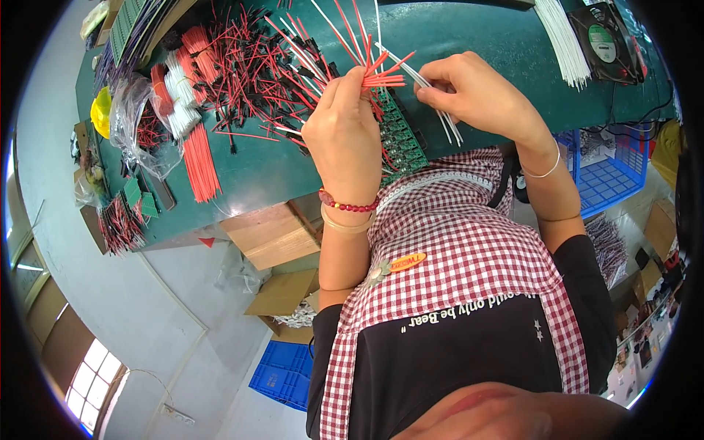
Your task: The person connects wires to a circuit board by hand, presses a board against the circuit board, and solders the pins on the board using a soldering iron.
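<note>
A: How do the hands stand?

B: The left hand [339,125] pinches a bunch of red wires [386,80] between thumb and fingers, ends fanned toward the right. The right hand [473,89] grasps a few white wires [449,126] lightly by the fingertips, just beside the red ones.

A: And where is all this?

B: Above the near side of the green table [257,174], over a green circuit board [403,136]. A tangled heap of red and black wires [246,81] lies to the left.

A: What makes for good handling here?

B: I'd pinch the red bunch firmly but without crushing it, and tap the fanned ends level. The white wires are best held near the middle, so they don't splay or slip.

A: Any trouble to watch for?

B: The heap could snag a loose end, so I'd work a little clear of it. Whether the red and white wires behind the left hand belong to its bunch, I can't tell.
</note>
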The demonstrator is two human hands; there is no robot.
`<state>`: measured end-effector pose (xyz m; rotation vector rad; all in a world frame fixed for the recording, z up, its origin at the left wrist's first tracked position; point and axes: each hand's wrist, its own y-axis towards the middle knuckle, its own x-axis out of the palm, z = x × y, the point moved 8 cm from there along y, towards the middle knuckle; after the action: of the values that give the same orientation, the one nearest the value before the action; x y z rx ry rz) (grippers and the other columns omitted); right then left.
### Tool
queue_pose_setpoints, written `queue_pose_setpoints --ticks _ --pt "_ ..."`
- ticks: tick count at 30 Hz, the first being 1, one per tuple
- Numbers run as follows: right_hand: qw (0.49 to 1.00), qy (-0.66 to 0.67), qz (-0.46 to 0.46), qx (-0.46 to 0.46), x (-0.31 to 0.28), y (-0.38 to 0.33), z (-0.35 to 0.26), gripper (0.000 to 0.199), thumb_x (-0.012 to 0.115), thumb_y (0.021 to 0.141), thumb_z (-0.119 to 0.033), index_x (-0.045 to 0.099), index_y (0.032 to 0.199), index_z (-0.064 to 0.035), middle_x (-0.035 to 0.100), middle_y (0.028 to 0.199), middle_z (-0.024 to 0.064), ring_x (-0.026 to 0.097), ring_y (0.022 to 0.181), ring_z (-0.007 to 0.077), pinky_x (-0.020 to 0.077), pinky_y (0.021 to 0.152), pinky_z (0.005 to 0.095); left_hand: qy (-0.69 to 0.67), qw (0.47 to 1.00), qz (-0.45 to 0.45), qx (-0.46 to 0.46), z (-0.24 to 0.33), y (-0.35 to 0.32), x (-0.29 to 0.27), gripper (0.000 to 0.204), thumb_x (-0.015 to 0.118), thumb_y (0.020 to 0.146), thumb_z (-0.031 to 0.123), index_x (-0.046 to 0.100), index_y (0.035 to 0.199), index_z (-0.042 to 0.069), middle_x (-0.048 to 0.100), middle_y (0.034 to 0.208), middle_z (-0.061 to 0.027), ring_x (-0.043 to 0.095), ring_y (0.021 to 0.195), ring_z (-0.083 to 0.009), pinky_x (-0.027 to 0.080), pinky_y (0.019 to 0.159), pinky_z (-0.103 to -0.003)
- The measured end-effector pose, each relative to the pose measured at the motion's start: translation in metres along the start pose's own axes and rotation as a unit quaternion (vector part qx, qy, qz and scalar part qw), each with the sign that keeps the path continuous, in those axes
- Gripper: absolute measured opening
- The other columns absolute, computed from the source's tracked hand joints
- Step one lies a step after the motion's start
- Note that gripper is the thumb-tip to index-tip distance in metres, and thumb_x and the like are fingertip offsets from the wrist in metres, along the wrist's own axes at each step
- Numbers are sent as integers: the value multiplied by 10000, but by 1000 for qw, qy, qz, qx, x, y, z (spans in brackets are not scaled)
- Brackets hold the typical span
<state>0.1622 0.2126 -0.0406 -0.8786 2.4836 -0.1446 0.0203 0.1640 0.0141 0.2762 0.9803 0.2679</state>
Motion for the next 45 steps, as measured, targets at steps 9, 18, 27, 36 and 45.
queue_pose_setpoints --ticks 9,18,27,36,45 --pt "1000 0 -17 4 4 -3 11 180 593 891 -124 604 827 44 527 543 62 514 456 106 414 460 270 6 1000 -3 4 0 0 0 200 622 797 -33 655 986 24 655 856 -123 639 655 -291 503 558 -356" --pt "1000 -10 -19 7 2 -5 13 191 594 898 -136 613 853 48 532 553 59 515 459 104 412 460 271 9 1000 -1 6 1 0 -1 201 620 799 -29 655 988 30 655 854 -119 636 647 -290 498 552 -357" --pt "1000 1 -21 7 2 -6 12 199 587 901 -140 596 822 43 525 547 55 502 456 100 404 458 270 11 1000 -4 9 2 1 1 191 628 801 -20 659 982 30 659 858 -118 641 653 -288 500 558 -353" --pt "1000 0 -19 -2 2 -7 11 194 586 895 -134 588 799 34 525 544 58 508 456 103 401 453 269 18 1000 -4 8 1 1 1 192 635 798 -18 658 982 28 660 866 -115 640 655 -293 500 560 -357" --pt "1000 13 -23 16 3 -7 14 201 585 898 -138 589 802 38 526 548 57 508 459 104 409 456 268 29 1000 -6 7 3 1 1 195 636 794 -22 653 980 32 657 858 -110 637 649 -289 499 553 -357"
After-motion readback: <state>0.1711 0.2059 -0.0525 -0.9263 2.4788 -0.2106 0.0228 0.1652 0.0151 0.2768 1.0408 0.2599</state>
